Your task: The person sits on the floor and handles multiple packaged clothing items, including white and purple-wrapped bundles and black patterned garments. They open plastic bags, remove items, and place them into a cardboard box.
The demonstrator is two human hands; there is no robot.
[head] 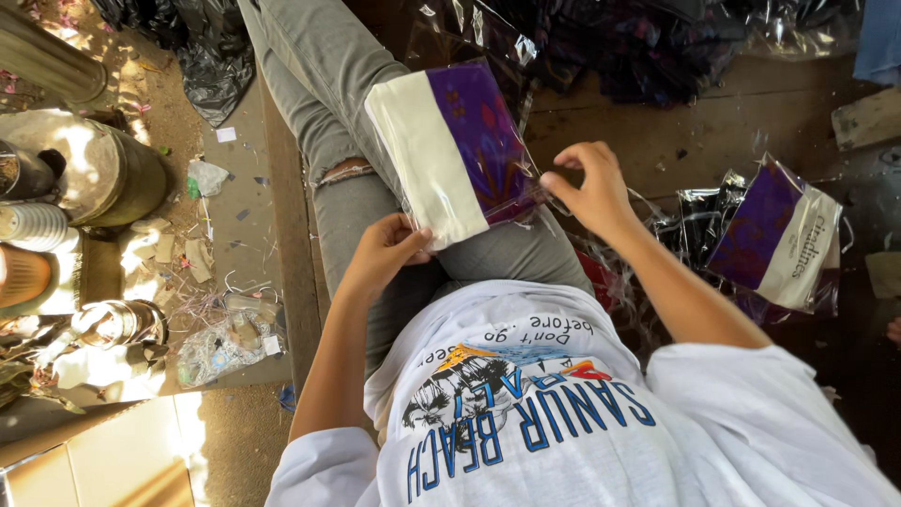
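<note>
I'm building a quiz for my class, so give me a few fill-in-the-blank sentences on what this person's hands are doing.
1. The left hand grips the ____ end of the folded cloth packet.
2. The right hand pinches the packet's clear ____ wrapper.
3. A second purple-and-cream packet lies on the wooden ____.

Missing words: cream; plastic; floor

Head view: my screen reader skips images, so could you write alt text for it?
A seated person holds a folded purple and cream cloth in a clear bag over their lap, left hand gripping its lower corner and right hand pinching the bag's edge. A second bagged cloth lies on the wooden floor to the right.
</note>
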